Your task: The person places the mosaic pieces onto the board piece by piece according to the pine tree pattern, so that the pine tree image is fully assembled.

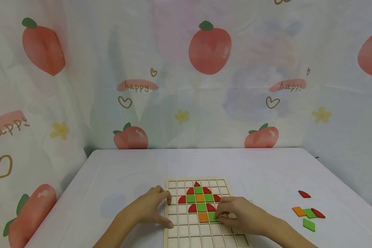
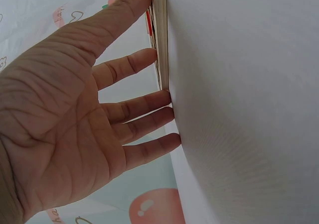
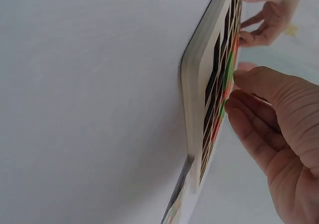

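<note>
A wooden grid board [image 1: 179, 229] lies on the table with red, green and orange tiles set in its cells. My left hand [image 1: 150, 205] rests at the board's left edge, thumb and fingers spread apart. In the left wrist view its fingertips touch the side of the board [image 2: 160, 40]. At the right part of the pattern, my right hand [image 1: 240, 213] has its curled fingertips on a green square tile [image 1: 213, 217]. An orange square tile [image 1: 203, 217] sits just left of that one. The right wrist view shows thumb and fingers [image 3: 249, 117] close over the board.
Loose tiles lie to the right on the white table [image 1: 127, 172]: a red curved piece [image 1: 304, 194], an orange one [image 1: 299, 211], a green diamond [image 1: 309, 225] and others. A thin sheet [image 3: 175, 201] sticks out from under the board. A patterned curtain [image 1: 173, 51] hangs behind.
</note>
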A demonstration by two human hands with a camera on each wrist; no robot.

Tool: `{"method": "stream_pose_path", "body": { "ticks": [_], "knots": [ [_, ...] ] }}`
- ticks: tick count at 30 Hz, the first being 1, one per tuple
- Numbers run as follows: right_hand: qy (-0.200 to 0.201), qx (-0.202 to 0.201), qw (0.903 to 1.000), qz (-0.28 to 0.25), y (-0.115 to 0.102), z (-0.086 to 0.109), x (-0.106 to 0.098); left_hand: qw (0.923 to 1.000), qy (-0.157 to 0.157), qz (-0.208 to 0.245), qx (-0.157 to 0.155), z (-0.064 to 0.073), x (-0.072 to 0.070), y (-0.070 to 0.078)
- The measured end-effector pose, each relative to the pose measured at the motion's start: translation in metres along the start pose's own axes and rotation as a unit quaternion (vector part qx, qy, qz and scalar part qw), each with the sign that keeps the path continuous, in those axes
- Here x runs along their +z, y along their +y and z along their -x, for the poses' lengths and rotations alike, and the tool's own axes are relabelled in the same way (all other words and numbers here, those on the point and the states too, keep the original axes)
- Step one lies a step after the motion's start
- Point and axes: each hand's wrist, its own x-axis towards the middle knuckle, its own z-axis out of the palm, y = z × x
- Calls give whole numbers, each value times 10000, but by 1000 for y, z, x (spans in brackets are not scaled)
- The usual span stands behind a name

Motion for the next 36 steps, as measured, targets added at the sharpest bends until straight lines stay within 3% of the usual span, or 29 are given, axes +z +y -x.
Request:
{"method": "stream_pose_path", "body": {
  "ticks": [6,16,27,36],
  "knots": [
    [486,132,9985,-195,6,19,-10,10000,43,-36,11,1,0,0],
    [1274,209,9915,173,21,56,-26,10000,-4,63,-53,1,-1,3],
    [1650,540,9818,766,34,96,-39,10000,33,33,-18,1,-1,3],
    [1839,1220,9716,854,39,130,-44,10000,7,15,-82,1,-1,3]
  ]
}}
